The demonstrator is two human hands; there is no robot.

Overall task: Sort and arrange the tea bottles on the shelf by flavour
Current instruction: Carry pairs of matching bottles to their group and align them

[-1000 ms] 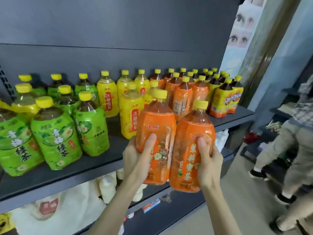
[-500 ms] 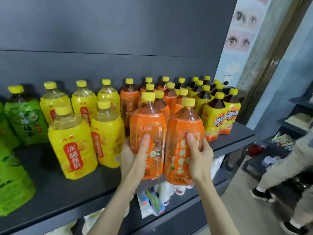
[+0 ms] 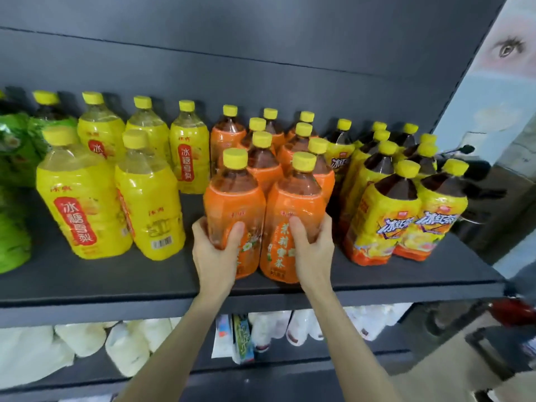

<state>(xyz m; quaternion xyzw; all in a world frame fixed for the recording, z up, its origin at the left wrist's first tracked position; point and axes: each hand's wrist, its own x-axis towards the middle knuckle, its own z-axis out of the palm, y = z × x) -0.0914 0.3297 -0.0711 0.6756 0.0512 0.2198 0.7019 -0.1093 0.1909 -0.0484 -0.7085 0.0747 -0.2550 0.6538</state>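
Gripping one bottle in each hand, the person holds a pair side by side near the front edge of the dark grey metal shelf (image 3: pixel 116 281). The left hand (image 3: pixel 216 252) wraps the lower body of an orange-labelled plastic tea bottle with a yellow cap (image 3: pixel 235 198), thumb across the label. The right hand (image 3: pixel 314 250) clasps the second orange-labelled bottle (image 3: pixel 293 204) the same way. Both are upright, touching each other, directly in front of the cluster of matching orange bottles (image 3: pixel 262 166). That is probably why they are held here: to join their own flavour. Whether their bases rest on the shelf I cannot tell. Yellow-labelled bottles (image 3: pixel 84 204) stand toward the left, green-labelled bottles (image 3: pixel 14 158) by the left edge, and dark tea bottles in yellow wrappers (image 3: pixel 406 216) toward the right edge, so the groups appear to run by flavour.
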